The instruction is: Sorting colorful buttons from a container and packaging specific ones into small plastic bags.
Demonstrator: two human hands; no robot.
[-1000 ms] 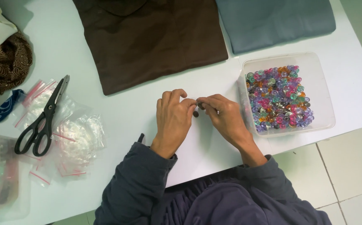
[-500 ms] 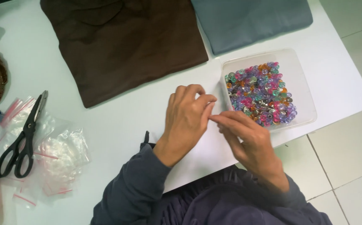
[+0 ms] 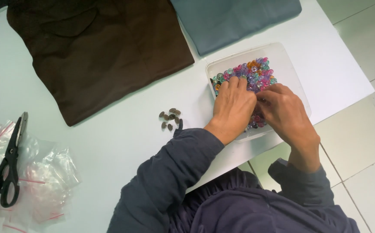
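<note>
Both hands reach into a clear plastic tray [image 3: 292, 73] of coloured beads [image 3: 256, 71] at the white worktop's [image 3: 110, 138] edge: left hand [image 3: 235, 105] flat, fingers spread; right hand [image 3: 282, 110] curled, its grip hidden. Small brown pieces [image 3: 169, 118] lie nearby

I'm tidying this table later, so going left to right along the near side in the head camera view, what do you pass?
Black scissors → clear plastic bags → small brown beads → left hand → right hand, both hands in the clear tray of colourful beads.
</note>
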